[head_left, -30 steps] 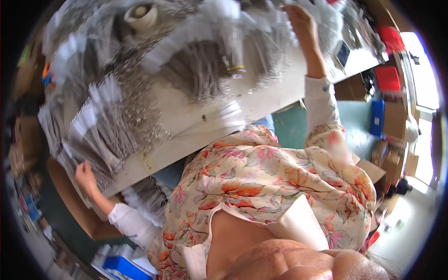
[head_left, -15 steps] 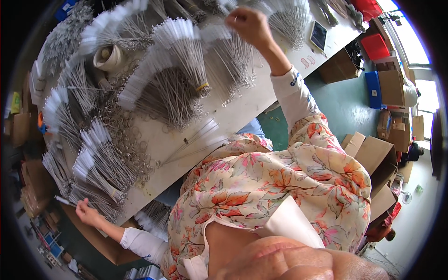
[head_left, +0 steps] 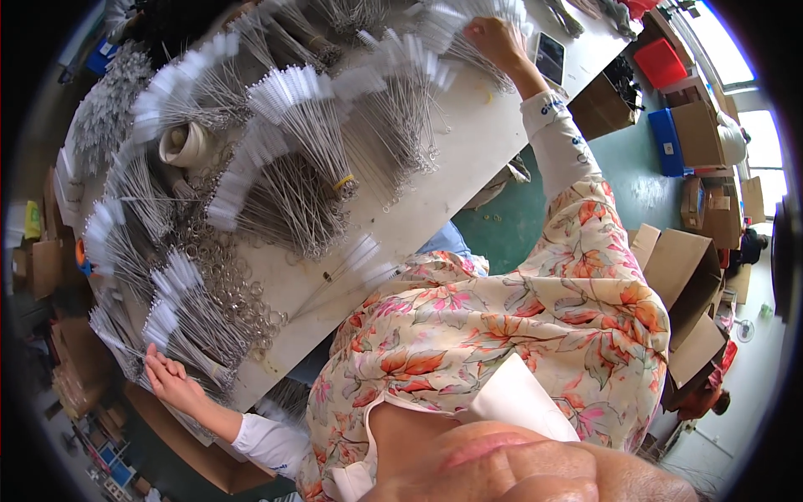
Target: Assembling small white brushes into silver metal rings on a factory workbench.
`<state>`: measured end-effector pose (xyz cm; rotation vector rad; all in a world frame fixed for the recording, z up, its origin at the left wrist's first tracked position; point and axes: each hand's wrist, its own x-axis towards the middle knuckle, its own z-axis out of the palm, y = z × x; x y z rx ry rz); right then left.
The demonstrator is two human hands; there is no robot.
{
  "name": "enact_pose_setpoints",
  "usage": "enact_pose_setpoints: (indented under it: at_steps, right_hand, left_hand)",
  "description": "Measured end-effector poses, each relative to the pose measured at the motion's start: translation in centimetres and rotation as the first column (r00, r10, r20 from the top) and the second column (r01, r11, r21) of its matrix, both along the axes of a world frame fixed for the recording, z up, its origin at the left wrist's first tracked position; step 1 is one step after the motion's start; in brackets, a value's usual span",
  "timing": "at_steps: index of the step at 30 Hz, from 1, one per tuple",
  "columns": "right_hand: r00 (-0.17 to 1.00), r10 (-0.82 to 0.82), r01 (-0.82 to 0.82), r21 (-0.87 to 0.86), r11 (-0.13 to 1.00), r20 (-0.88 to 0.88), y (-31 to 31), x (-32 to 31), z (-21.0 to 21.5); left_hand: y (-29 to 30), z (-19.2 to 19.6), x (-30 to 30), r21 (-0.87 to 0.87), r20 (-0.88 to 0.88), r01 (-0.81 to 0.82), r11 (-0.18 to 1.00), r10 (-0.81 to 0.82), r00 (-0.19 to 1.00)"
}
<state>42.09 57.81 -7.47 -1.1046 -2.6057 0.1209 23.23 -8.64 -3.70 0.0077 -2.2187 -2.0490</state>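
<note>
My left hand [head_left: 173, 385] is at the table's near left edge, fingers closed round the wire of a thin brush with white bristles [head_left: 113, 336]. Just beyond it lies a heap of white-bristled wire brushes [head_left: 188, 314]. Far to the right, my right hand [head_left: 495, 40] reaches over another fan of wire brushes [head_left: 443, 27]. Its fingers are curled at the brushes, and what they pinch is hidden. A bundle of brushes tied with a yellow band [head_left: 309, 117] lies between the hands. A few loose brushes [head_left: 339, 272] rest near the front edge.
A pile of metal rings [head_left: 238, 297] and a white cone-shaped spool [head_left: 186, 145] lie among the brushes on the white table [head_left: 435, 213]. A phone [head_left: 549, 57] is by the right edge. Cardboard boxes [head_left: 682, 276] stand on the floor at right; an open carton [head_left: 196, 452] stands below my left hand.
My right hand has moved right and down onto the far-right brushes. My left hand has shifted slightly right and nearer, with the brush still in it. The view has shifted a little.
</note>
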Motion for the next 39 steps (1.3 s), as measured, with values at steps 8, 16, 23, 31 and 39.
enact_pose_setpoints:
  at_steps: [8, 16, 23, 31, 39]
  right_hand:
    - [0.112, -0.152, -0.921, -0.16, 0.356, -0.982, -15.4, -5.9, 7.6]
    - [0.162, 0.476, -0.983, -0.102, 0.15, -0.864, -33.4, -5.8, 6.8]
    - [0.601, -0.172, -0.773, -0.511, -0.377, -0.781, -33.0, -6.0, 3.1]
    - [0.677, 0.154, -0.606, -0.664, -0.438, -0.72, -31.6, -5.8, 5.9]
    - [0.373, 0.616, -0.783, -0.592, -0.192, -0.694, -35.1, -4.6, 7.2]
  left_hand:
    - [13.1, 2.2, 6.3, 0.058, -0.071, 0.399, 0.915, -0.395, 0.916]
    - [20.4, -1.3, 8.5, -0.165, -0.499, 0.481, 0.861, -0.493, 0.713]
    - [18.1, 0.1, 7.5, -0.63, -0.599, 0.327, 0.705, -0.708, 0.374]
    - [14.6, 0.6, 7.2, -0.413, -0.781, 0.265, 0.871, -0.489, 0.388]
    - [13.1, 1.4, 7.5, -0.099, -0.374, 0.858, 0.503, -0.818, 0.436]
